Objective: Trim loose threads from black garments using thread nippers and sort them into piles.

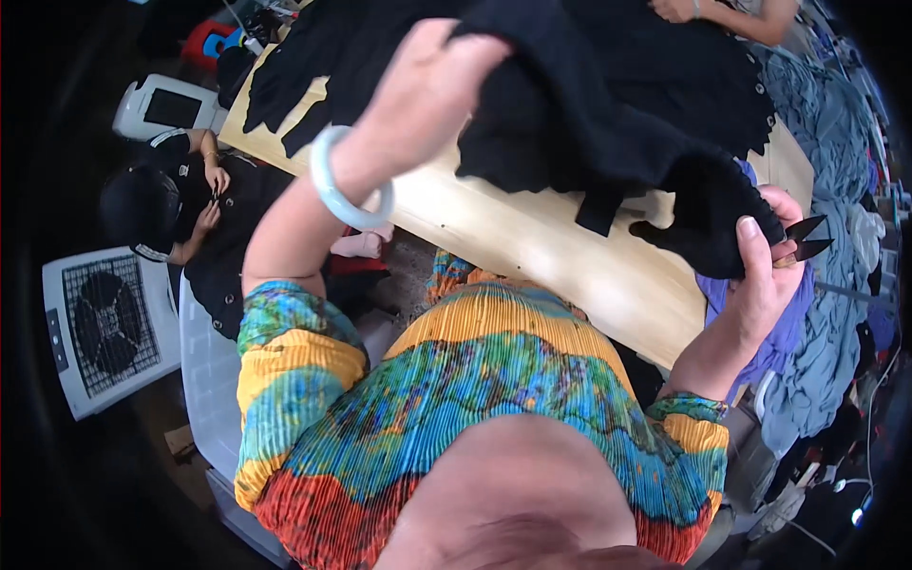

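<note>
Pleated top (475, 361), multicoloured, banded in blue, yellow and red; worn by the person.

Bangle (326, 180), pale, smooth, round the left wrist.

Left hand (437, 81): raised, blurred; fingers bent closely over an upper fold of cloth, exact grip unclear.

Right hand (768, 242): fingers closed around a ribbed edge of the same cloth and around a small tool.

Black garment (594, 104), one, gathered; held above the counter between both hands. Long axis diagonal, from the left hand at upper left down to the right hand at lower right; ribbed edge toward the right hand, loose flaps hanging beneath.

Snips (806, 229), dark, pointed; handles mostly hidden in the right hand. Blades parted, tips directed to the person's right, long axis near level.

Counter (456, 214), pale wood, beneath the garment.

Purple cloth (779, 332), beside the right forearm.

Grey-blue cloth (807, 385), heaped along the right.

Black fabric pieces (380, 47), spread over the counter's far part.

Box fan (112, 323), white, at left.

Co-worker's hand (674, 9), beyond the counter, upper right.
</note>
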Available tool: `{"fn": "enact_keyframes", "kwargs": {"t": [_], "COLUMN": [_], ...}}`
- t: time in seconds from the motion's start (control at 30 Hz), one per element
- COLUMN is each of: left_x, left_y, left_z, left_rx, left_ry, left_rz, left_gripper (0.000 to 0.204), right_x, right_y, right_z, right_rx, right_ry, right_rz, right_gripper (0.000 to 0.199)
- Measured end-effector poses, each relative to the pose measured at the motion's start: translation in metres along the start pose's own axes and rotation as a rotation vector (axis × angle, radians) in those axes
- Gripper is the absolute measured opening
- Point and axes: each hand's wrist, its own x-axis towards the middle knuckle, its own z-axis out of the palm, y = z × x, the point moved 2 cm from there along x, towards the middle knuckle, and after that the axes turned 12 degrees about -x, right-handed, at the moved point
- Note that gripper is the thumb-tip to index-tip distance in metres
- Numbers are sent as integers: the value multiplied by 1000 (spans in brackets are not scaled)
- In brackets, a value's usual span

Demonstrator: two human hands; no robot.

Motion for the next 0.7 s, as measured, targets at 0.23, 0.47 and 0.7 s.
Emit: {"fn": "enact_keyframes", "kwargs": {"t": [0.23, 0.47, 0.7], "left_x": [-12, -30, -64], "left_y": [49, 63, 34], "left_z": [27, 30, 20], "left_rx": [-671, -568, -939], "left_ry": [302, 188, 320], "left_rz": [-80, -154, -461], "left_gripper": [64, 96, 85], "right_x": [9, 7, 25], "right_y": [-29, -45, -48], "right_z": [58, 106, 152], "right_rx": [129, 351, 401], "right_ry": [-167, -287, -447], "right_rz": [-92, -56, -136], "right_gripper": [33, 33, 38]}}
